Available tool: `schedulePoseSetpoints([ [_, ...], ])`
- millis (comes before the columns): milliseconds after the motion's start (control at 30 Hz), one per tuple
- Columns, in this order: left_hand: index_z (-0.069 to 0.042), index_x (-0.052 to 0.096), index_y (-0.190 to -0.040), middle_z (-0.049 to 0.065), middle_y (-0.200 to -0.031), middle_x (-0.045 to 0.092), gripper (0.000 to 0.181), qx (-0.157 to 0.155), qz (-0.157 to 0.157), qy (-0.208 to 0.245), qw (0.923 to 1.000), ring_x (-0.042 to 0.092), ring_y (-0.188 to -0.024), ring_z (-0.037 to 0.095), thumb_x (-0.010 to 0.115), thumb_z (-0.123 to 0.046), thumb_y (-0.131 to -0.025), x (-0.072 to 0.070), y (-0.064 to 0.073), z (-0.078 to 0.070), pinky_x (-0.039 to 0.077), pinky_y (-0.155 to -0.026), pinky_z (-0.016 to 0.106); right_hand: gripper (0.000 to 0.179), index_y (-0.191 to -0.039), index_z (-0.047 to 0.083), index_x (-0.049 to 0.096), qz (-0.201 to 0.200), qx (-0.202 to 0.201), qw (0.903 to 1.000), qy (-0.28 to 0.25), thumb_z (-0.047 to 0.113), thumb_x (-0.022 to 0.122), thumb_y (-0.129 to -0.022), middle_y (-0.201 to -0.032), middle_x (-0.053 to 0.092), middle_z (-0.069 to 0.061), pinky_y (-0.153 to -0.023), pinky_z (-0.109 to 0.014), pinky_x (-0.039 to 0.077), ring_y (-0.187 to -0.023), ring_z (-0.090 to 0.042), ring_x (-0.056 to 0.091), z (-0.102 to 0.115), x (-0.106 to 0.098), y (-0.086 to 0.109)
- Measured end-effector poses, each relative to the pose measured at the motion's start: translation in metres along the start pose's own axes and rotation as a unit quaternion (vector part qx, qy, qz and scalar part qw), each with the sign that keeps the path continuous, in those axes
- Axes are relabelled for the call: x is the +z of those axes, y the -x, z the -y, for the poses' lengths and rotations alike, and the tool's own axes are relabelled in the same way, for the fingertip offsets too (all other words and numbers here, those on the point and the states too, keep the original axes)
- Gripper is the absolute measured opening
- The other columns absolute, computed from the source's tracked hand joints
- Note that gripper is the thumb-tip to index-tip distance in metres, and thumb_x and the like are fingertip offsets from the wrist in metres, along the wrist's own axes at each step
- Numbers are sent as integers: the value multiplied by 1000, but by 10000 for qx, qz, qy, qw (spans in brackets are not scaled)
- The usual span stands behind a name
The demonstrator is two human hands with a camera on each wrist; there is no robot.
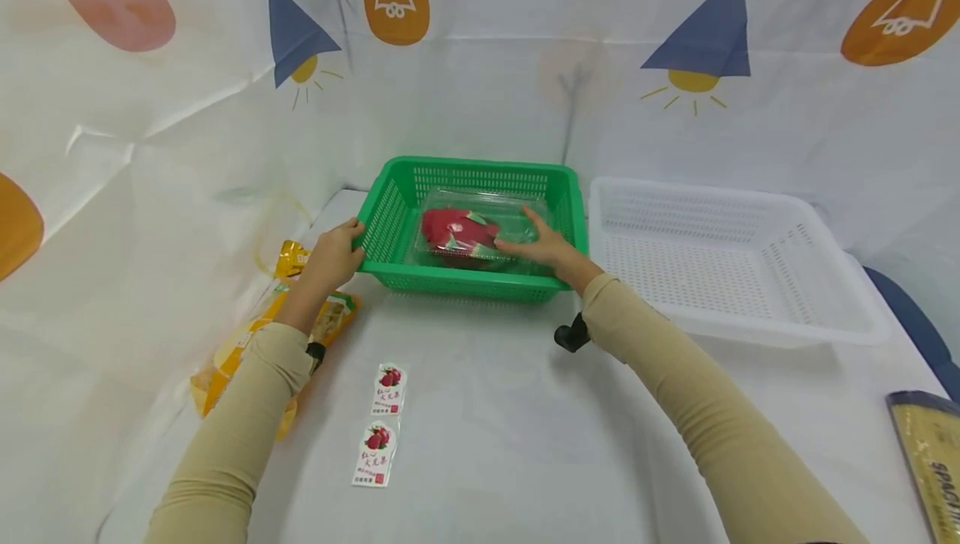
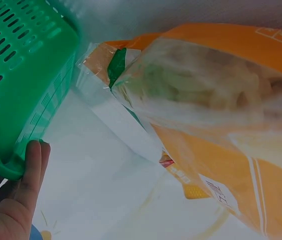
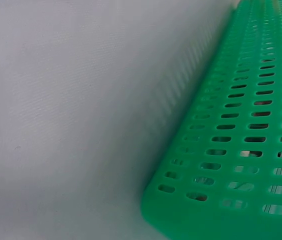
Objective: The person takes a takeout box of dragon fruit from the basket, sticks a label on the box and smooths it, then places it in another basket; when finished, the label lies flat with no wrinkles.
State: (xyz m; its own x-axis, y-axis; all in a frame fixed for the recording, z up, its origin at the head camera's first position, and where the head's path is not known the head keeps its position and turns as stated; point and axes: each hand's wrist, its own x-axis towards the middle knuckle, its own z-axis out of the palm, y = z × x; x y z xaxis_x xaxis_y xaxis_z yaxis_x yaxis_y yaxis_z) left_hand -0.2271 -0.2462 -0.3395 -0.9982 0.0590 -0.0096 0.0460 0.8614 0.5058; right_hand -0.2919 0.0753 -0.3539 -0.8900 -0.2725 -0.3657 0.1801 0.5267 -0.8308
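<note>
A green plastic basket [image 1: 480,281] with slotted walls stands in the middle of the table. My left hand [image 1: 333,257] grips its left rim, fingers against the outside in the left wrist view. Inside the basket lies a clear plastic box [image 1: 510,201] holding a red dragon fruit [image 1: 453,229] with green scale tips. Reaching over the front right of the basket, my right hand [image 1: 550,246] rests on the box with thumb and fingers spread apart. The right wrist view shows only the basket's outer wall [image 3: 221,150] and the table surface, not the hand.
A white plastic basket [image 1: 787,331] stands to the right of the green one. An orange food bag [image 1: 225,361] lies under my left forearm. Two dragon fruit stickers [image 1: 378,452] lie at the front. A gold package [image 1: 930,461] sits at the right edge. A patterned curtain [image 1: 487,94] hangs behind.
</note>
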Motion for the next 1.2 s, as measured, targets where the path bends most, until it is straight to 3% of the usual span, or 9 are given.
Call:
schedulePoseSetpoints([
  [100,11,27,-142,27,-150,18,48,1,0,-11,10000,47,-111,41,42,1,-97,0,0,-1,43,-61,35,92,-152,37,2,17,-7,9997,-223,44,66,-86,-157,-3,-9,-107,-59,14,-141,-34,1,0,0,-1],
  [300,11,27,-142,27,-150,18,48,-64,10,-31,10000,36,-128,42,42,1,-97,0,-1,-1,44,-66,36,88,-152,39,4,-25,111,9986,-516,42,64,-89,-158,-4,-8,-107,-60,11,-141,-35,-1,-1,-1,-3],
  [433,11,28,-141,27,-150,19,48,-65,-4,-36,10000,33,-130,43,43,1,-97,0,0,-1,44,-65,36,80,-152,39,6,-85,165,9971,-741,36,60,-93,-158,-4,-8,-107,-60,10,-141,-35,-2,-1,-2,-5],
  [700,12,28,-141,28,-149,20,48,-2,-51,-74,10000,32,-129,45,43,1,-96,1,0,-3,44,-63,34,66,-152,35,14,-215,148,9923,-1213,27,51,-99,-158,-2,-6,-106,-61,15,-141,-35,2,-3,-5,-6],
  [800,12,29,-141,29,-148,21,48,22,-64,-70,10000,39,-125,44,43,2,-96,0,2,-4,44,-62,35,63,-152,34,15,-232,150,9904,-1351,23,49,-100,-158,-1,-6,-105,-61,18,-141,-35,6,-2,-4,-6],
  [933,12,29,-141,28,-149,21,48,2,-70,-83,9999,42,-122,43,43,2,-96,0,3,-4,44,-62,35,61,-152,35,17,-295,193,9894,-1406,21,47,-101,-158,-1,-5,-104,-62,18,-141,-36,6,-1,-4,-6],
  [1100,11,27,-142,27,-150,19,48,-104,-34,-63,9999,33,-130,43,43,1,-97,0,3,-5,46,-67,36,58,-152,35,20,-361,231,9911,-1262,23,45,-101,-158,0,-4,-105,-62,16,-141,-35,5,-1,-3,-7],
  [1200,10,27,-142,26,-151,17,48,-135,-13,-35,9999,42,-123,43,42,1,-98,1,3,-5,46,-64,34,56,-151,35,21,-352,227,9914,-1238,24,43,-102,-158,0,-3,-103,-64,19,-141,-36,6,-1,-3,-6],
])
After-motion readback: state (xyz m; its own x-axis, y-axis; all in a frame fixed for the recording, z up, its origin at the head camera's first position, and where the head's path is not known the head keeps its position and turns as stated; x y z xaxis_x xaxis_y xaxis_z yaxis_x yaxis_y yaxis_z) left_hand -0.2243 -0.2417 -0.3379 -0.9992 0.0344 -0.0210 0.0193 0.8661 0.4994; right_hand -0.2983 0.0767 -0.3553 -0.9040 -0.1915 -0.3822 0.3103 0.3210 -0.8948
